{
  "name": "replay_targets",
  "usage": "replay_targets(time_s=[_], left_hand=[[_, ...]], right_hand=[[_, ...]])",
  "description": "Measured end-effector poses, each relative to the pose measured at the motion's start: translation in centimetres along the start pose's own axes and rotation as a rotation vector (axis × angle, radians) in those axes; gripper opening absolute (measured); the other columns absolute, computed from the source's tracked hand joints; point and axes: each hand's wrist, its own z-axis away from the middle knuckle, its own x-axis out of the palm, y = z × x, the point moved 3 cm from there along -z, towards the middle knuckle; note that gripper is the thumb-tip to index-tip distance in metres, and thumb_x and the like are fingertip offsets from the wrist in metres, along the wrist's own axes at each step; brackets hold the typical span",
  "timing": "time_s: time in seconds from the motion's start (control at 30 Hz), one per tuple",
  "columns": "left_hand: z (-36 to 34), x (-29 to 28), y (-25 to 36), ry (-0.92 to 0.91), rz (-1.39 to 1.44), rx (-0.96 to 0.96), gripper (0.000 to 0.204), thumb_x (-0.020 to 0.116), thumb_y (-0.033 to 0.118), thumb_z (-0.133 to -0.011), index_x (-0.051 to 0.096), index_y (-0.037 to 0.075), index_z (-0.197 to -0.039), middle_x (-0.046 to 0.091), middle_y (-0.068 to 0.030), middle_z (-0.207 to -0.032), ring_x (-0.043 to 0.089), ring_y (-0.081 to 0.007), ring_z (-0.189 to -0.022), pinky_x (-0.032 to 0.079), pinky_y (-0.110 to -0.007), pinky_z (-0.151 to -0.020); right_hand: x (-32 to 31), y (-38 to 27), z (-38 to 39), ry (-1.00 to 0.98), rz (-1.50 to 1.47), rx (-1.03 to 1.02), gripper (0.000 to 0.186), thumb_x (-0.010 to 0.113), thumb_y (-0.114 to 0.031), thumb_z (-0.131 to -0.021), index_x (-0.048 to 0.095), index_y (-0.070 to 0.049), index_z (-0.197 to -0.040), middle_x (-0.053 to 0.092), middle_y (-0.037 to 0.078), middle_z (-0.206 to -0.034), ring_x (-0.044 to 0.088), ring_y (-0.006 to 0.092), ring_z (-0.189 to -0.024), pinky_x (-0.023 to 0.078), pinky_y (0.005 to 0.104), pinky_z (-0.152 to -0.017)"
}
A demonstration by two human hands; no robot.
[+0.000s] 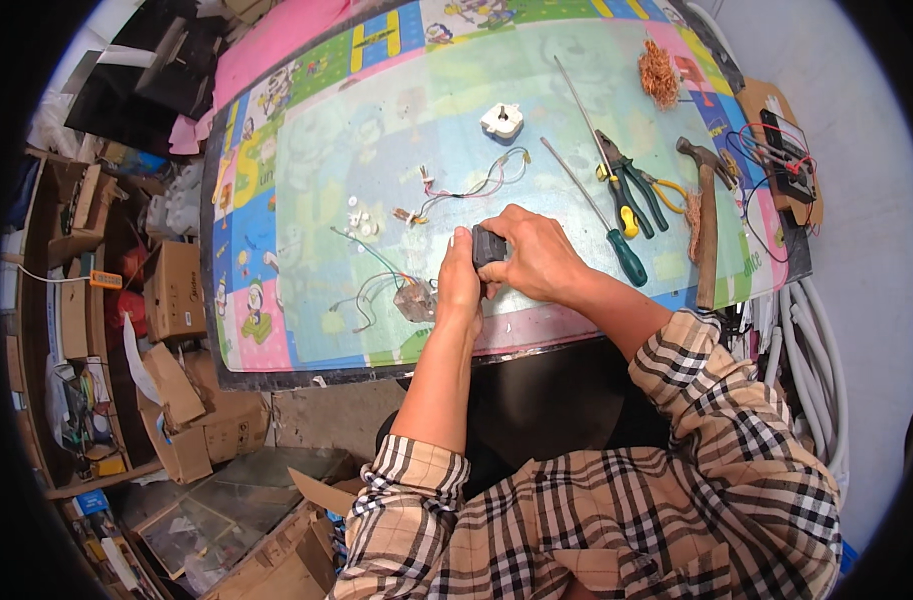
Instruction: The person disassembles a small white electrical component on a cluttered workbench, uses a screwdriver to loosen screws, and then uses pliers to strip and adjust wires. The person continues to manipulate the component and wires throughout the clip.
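Between my two hands, near the table's front edge, is a small dark grey blocky part (489, 245). My left hand (461, 282) presses against its left side with the fingers mostly hidden. From the right, my right hand (537, 255) grips it, thumb at the near end and fingers at the far end. Just left of my left wrist lies a metal motor-like part (414, 300) with green and grey wires trailing from it. Beyond my hands are a loose wire bundle (477, 188) with connectors and a white round component (503, 121). Small white plastic pieces (361, 219) lie to the left.
Right of my hands lie a green-handled screwdriver (625, 257), a longer yellow-handled screwdriver (630, 221), pliers (637, 185) and a hammer (708, 220). Copper wire (659, 75) sits at the far right, and a multimeter (788, 155) beyond the edge. Cardboard boxes (175, 290) stand left of the table.
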Motion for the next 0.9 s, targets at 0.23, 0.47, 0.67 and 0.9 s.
replay_targets(time_s=[0.23, 0.47, 0.67, 0.9], left_hand=[[-0.06, -0.26, 0.22, -0.011, -0.021, 0.015, 0.047, 0.033, 0.046, -0.099, 0.054, 0.005, -0.094, 0.054, -0.0058, -0.067, 0.049, -0.0157, -0.053, 0.036, -0.029, -0.046], [-0.13, -0.3, 0.39, -0.021, -0.017, 0.009, 0.047, 0.032, 0.047, -0.099, 0.053, 0.004, -0.096, 0.054, -0.0062, -0.069, 0.049, -0.0156, -0.055, 0.036, -0.03, -0.047], [-0.09, -0.43, 0.54, -0.042, -0.003, -0.018, 0.046, 0.032, 0.045, -0.099, 0.053, 0.004, -0.098, 0.055, -0.0074, -0.073, 0.049, -0.0161, -0.055, 0.036, -0.03, -0.047], [-0.04, -0.59, 0.61, -0.037, -0.019, -0.033, 0.044, 0.032, 0.043, -0.1, 0.052, 0.003, -0.099, 0.056, -0.0078, -0.074, 0.051, -0.0161, -0.056, 0.035, -0.029, -0.044]], right_hand=[[-0.19, -0.2, -0.17, -0.015, -0.034, -0.017, 0.049, 0.074, -0.018, -0.063, 0.064, -0.001, -0.107, 0.059, 0.02, -0.103, 0.061, 0.0371, -0.089, 0.049, 0.0411, -0.081], [-0.41, -0.09, -0.23, -0.034, -0.049, -0.03, 0.05, 0.075, -0.015, -0.061, 0.064, -0.003, -0.108, 0.059, 0.018, -0.103, 0.061, 0.0358, -0.09, 0.049, 0.0401, -0.08], [-0.24, 0.27, -0.25, -0.018, -0.094, -0.099, 0.051, 0.076, -0.014, -0.061, 0.064, -0.002, -0.109, 0.059, 0.017, -0.102, 0.06, 0.0346, -0.09, 0.049, 0.0392, -0.08], [-0.1, 0.06, -0.21, -0.046, -0.053, -0.11, 0.054, 0.077, -0.014, -0.062, 0.062, -0.002, -0.112, 0.06, 0.015, -0.101, 0.06, 0.0334, -0.093, 0.049, 0.038, -0.082]])
